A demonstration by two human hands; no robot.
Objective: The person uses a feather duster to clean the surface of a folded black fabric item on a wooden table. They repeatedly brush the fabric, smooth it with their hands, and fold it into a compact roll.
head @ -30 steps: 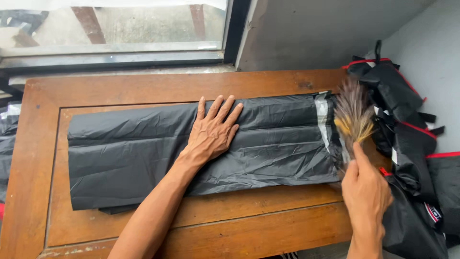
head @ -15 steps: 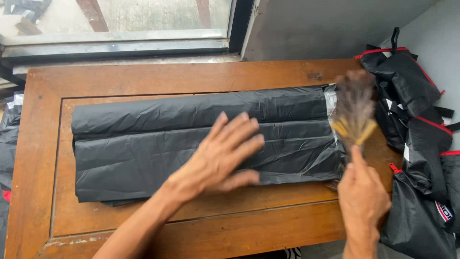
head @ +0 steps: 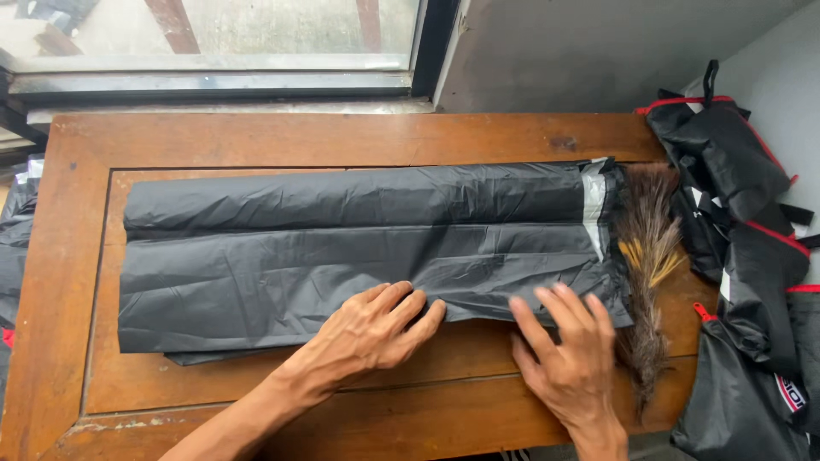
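The left hand (head: pixel 376 329) lies flat, palm down, its grip released, with the fingers resting on the near edge of a long black plastic wrap (head: pixel 359 248). The right hand (head: pixel 568 358) is spread the same way just beside it, grip released too, fingertips touching the wrap's near right corner. The wrap stretches lengthwise across the middle of the wooden counter (head: pixel 342 137), folded into flat layers, with a pale grey strip near its right end. From that end pokes a brown feather duster (head: pixel 649 256), its bristles fanned over the counter's right edge; how far its handle runs inside the wrap is hidden, so I cannot tell.

The counter is reddish-brown wood with a raised border and worn patches at the near left corner. Beyond its far edge runs a window (head: pixel 213 34) with a dark frame. To the right, against a grey wall (head: pixel 598 51), sits a heap of black bags with red trim (head: pixel 743 188).
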